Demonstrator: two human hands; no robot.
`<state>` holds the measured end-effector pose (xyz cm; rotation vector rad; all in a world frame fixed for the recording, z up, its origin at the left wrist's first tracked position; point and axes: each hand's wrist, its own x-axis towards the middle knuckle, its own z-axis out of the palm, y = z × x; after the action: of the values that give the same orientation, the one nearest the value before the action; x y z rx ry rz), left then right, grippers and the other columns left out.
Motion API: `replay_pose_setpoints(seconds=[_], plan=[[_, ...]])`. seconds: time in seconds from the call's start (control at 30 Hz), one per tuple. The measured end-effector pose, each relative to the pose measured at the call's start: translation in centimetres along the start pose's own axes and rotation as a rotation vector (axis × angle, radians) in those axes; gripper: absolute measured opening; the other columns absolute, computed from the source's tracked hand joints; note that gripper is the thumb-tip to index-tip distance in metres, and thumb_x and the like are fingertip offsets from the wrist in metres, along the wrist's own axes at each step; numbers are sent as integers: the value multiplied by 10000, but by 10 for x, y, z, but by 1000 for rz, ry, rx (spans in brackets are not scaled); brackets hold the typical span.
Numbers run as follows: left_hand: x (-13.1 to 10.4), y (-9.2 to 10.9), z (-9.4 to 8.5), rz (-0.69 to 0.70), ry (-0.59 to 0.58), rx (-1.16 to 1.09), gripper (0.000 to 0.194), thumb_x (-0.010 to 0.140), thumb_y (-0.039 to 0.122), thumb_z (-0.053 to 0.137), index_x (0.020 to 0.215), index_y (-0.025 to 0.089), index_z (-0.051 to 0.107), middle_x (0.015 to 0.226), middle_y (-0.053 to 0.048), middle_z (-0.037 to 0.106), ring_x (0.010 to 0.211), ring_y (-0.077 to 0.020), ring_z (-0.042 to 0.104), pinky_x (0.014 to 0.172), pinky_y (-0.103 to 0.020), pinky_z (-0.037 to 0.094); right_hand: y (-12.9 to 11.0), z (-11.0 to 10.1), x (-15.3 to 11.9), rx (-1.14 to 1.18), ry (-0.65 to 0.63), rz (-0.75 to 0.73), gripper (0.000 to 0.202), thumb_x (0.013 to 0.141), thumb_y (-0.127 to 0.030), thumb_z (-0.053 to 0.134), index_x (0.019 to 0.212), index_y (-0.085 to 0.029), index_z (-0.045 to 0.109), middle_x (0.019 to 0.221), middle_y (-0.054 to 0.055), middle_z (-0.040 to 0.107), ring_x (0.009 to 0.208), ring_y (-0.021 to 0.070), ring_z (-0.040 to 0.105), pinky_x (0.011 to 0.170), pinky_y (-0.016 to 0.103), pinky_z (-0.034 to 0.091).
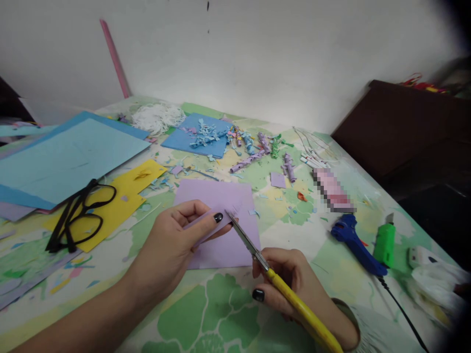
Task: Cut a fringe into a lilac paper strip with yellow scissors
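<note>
My left hand [184,233] pinches a folded strip of purple paper [206,228] between thumb and fingers. In my right hand [287,279] are scissors [290,299] with yellow handles, angled up and to the left. Their blade tips touch the end of the purple strip beside my left fingertips, and the blades look nearly closed. Under both the strip and the blades, a purple square sheet [239,245] lies flat on the patterned tablecloth [228,314].
Black glasses [88,211] rest on yellow paper [110,233], beside blue sheets [73,152]. Behind are white string [158,117] and curled paper rolls [250,161]. A blue glue gun [356,245] and green cutter [384,245] lie right. Paper scraps are scattered around.
</note>
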<state>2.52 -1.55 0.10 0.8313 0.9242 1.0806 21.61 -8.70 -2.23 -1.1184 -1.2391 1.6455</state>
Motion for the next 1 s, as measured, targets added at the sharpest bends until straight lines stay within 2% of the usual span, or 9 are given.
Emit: replay_pose_setpoints(seconds=[0.33,0.67,1.0], plan=[[0,-1,-1,-8,-12,-1,143,735,174,766,618,150,686,675,20,697,742,-99,679,787,-189,566,1,1,2,-2,0,-13,319,691,-315,816,709,-161,536,494,-98,403,406,39,300,382,179,203],[0,0,1,-21,10,2,150,720,175,765,599,149,679,673,5,693,751,-116,680,781,-201,567,3,0,1,-53,36,10,373,636,-338,866,668,-171,534,496,-90,383,420,51,293,356,175,180],[0,0,0,-26,23,4,148,703,182,780,604,148,676,686,-2,702,749,-119,680,787,-214,571,3,1,0,-51,39,14,374,635,-334,866,664,-173,529,498,-86,396,424,54,304,364,177,191]])
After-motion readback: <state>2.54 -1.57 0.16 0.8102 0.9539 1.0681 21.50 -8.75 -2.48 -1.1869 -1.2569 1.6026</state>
